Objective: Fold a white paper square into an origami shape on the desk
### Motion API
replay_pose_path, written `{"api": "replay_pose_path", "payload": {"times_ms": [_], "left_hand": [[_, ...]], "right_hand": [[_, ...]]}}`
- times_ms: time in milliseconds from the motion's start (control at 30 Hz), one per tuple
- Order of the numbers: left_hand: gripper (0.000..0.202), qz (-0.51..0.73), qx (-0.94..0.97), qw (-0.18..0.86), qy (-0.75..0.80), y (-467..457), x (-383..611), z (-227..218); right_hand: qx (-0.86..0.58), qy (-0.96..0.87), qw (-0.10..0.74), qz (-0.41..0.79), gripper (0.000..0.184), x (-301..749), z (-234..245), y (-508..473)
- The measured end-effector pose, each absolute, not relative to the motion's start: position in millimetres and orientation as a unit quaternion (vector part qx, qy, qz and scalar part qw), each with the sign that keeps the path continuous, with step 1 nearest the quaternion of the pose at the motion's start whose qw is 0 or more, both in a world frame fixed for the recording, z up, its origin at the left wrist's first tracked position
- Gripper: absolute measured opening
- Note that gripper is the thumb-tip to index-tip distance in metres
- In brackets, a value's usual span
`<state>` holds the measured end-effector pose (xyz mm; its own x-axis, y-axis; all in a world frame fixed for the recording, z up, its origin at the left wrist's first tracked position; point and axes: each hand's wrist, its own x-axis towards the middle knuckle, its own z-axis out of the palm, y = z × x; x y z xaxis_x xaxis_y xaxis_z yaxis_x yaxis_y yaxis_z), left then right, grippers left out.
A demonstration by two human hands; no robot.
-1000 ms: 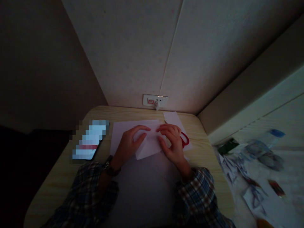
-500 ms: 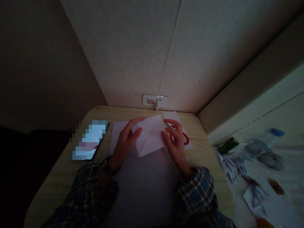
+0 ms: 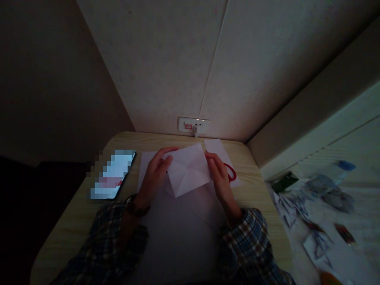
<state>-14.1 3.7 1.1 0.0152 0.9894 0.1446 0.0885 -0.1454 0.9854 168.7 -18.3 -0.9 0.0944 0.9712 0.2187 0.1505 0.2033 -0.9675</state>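
Note:
A creased square of white paper (image 3: 187, 171) is held up between my two hands, one corner pointing toward me. My left hand (image 3: 157, 168) pinches its left edge, thumb on top and fingers behind. On the right edge, my right hand (image 3: 219, 171) grips the paper with thumb and fingers closed. Scissors with red handles (image 3: 232, 172) lie just beyond my right hand, which covers much of them. Below the square, more white paper (image 3: 181, 237) spreads over the table.
The light wooden table (image 3: 267, 221) meets a wall with a socket and plug (image 3: 194, 127). At the left lies a lit phone (image 3: 115, 174). A paper strip (image 3: 214, 145) sits under the scissors. To the right, below table height, are a plastic bottle (image 3: 329, 178) and crumpled paper scraps (image 3: 291, 209).
My right hand has closed on the right edge of the paper; its fingers were loosely spread before. The square now lies flatter and more opened out, with its creases showing.

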Motion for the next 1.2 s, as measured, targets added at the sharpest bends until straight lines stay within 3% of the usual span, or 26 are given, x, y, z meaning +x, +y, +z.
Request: {"api": "replay_pose_path", "payload": {"times_ms": [133,333,533,667,733,833,1033,1200], "left_hand": [[0.035,0.502,0.538,0.493,0.464,4,-15,2],[0.030,0.477,0.575,0.456,0.483,5,-14,7],[0.044,0.448,0.567,0.518,0.457,3,-10,11],[0.070,0.431,0.497,0.639,0.399,4,-8,3],[0.067,0.437,0.495,0.648,0.379,4,-7,0],[0.049,0.462,0.514,0.605,0.396,3,-6,0],[0.066,0.529,0.536,0.480,0.450,0,-5,7],[0.029,0.527,0.617,0.355,0.464,1,-8,7]], "right_hand": [[-0.504,-0.559,0.536,0.383,0.025,171,0,-19],[-0.427,-0.582,0.548,0.423,0.043,170,-3,-15],[-0.464,-0.642,0.548,0.269,0.013,172,-1,-15],[-0.545,-0.573,0.546,0.276,0.016,172,-5,-16],[-0.563,-0.537,0.544,0.314,0.019,171,-7,-16],[-0.530,-0.495,0.579,0.372,0.016,167,-6,-17],[-0.462,-0.462,0.642,0.401,0.031,164,0,-19],[-0.471,-0.568,0.588,0.331,0.012,168,1,-19]]}}
